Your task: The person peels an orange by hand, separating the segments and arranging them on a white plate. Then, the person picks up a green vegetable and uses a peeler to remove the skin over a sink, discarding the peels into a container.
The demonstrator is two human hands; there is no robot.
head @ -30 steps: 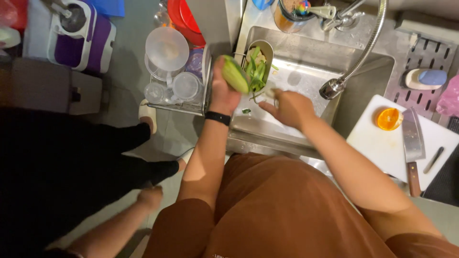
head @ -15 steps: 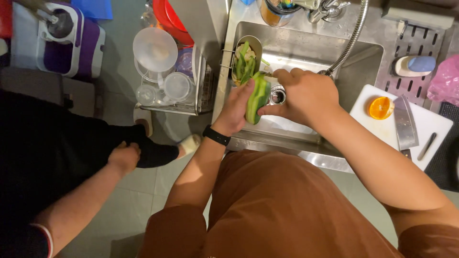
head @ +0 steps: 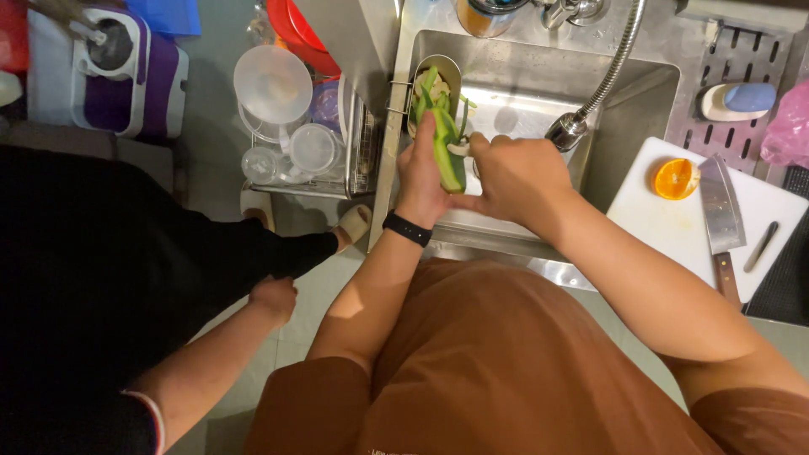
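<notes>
Where sink (head: 640, 93) sits: steel counter (head: 506, 253), tiled floor (head: 211, 181).

Over the steel sink (head: 649, 93), the left hand (head: 421, 173) has turned the long green cucumber (head: 447, 152) from lying flat across its raised palm a second ago to standing nearly upright against the fingers; the right hand (head: 514, 173), apart from the vegetable at first, closed on it half a second ago and now grips its lower end. Beside them, the other person's bare hand (head: 274, 299) has swung in from low at the left toward the middle of the floor; the foot in the pale slipper (head: 354, 223) now points toward the sink cabinet.
</notes>
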